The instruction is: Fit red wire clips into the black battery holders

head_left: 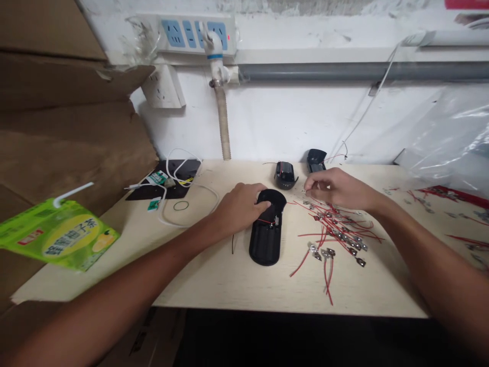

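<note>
My left hand (244,206) grips the upper end of a black plastic housing (265,242) that lies on the table, thumb over its rim. A short red wire and a small metal contact show inside the housing. Over the far edge of a loose pile of red wires with metal contact tabs (344,235) is my right hand (326,188), its fingers bent and pinched together. Whatever lies between those fingertips is too small to make out. Two more black housings, one (285,175) in the middle and another (316,160) farther right, stand behind my hands.
A green drink pouch (64,234) with a white straw stands at the left by a cardboard box (69,117). White cable (164,204) loops across a black sheet (179,186). More red-wired tabs (469,242) and clear plastic (454,137) lie right. A hose (222,122) hangs at the wall.
</note>
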A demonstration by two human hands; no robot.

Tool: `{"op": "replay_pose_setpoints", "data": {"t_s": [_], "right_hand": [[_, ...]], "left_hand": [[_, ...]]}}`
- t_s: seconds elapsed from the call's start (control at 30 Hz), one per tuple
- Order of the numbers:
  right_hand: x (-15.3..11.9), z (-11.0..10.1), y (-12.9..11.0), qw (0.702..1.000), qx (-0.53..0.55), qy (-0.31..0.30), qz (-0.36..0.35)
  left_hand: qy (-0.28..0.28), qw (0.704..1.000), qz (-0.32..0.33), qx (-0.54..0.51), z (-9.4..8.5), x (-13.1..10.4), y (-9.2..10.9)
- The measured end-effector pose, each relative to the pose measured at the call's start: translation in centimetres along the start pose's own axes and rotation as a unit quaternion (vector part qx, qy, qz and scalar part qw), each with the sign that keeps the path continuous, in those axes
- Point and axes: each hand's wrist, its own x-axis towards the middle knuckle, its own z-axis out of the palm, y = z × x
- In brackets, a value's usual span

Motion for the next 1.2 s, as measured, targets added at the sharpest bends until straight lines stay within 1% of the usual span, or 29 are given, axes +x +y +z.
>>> {"op": "replay_pose_setpoints", "data": {"t_s": [0.1, 0.17, 0.27, 0.4, 0.47, 0.53, 0.63, 0.7, 0.77, 0.83, 0.93, 0.97, 1.07, 1.2], "right_hand": [[0.0, 0.4, -0.4, 0.996, 0.052, 0.066, -0.001], [0.0, 0.5, -0.7, 0.989, 0.108, 0.096, 0.001], [0.0, 0.6, -1.2, 0.977, 0.185, 0.108, 0.002], [-0.1, 0.8, -1.7, 0.965, 0.236, 0.11, 0.015], [-0.1, 0.9, -1.6, 0.958, 0.268, 0.104, 0.008], [-0.1, 0.9, -1.4, 0.953, 0.292, 0.079, -0.001], [0.0, 0.9, -1.2, 0.943, 0.328, 0.047, 0.019], [-0.1, 0.9, -1.3, 0.932, 0.359, 0.028, 0.043], [-0.1, 0.8, -1.6, 0.923, 0.382, 0.004, 0.045], [-0.2, 0.8, -1.7, 0.917, 0.397, -0.004, 0.031], [-0.3, 1.0, -1.7, 0.912, 0.409, 0.014, 0.013], [-0.2, 1.0, -1.7, 0.914, 0.406, 0.021, 0.011], [-0.1, 1.3, -1.5, 0.918, 0.393, 0.045, 0.001], [0.1, 1.5, -1.3, 0.914, 0.401, 0.058, -0.025]], "left_hand": [[0.002, 1.0, -0.003, -0.017, 0.1, 0.0, 0.0], [0.005, 1.0, -0.007, -0.02, 0.2, -0.1, 0.0], [0.01, 0.999, -0.009, -0.039, 0.3, -0.2, 0.1], [0.016, 0.999, -0.009, -0.047, 0.1, -0.2, 0.3], [0.008, 0.999, -0.012, -0.029, -0.1, -0.2, 0.5], [-0.013, 1.0, -0.008, -0.015, -0.4, -0.2, 0.7], [-0.038, 0.999, 0.01, -0.014, -1.0, -0.4, 1.0], [-0.033, 0.998, 0.037, -0.028, -1.4, -0.5, 1.0], [-0.032, 0.995, 0.083, -0.055, -1.6, -0.5, 0.8], [-0.063, 0.985, 0.139, -0.085, -1.8, -0.5, 0.4], [-0.149, 0.96, 0.205, -0.12, -1.8, -0.3, 0.0], [-0.168, 0.954, 0.218, -0.121, -1.7, -0.3, -0.2], [-0.192, 0.948, 0.233, -0.103, -1.6, -0.1, -0.5], [-0.198, 0.954, 0.215, -0.071, -1.6, 0.0, -0.7]]}}
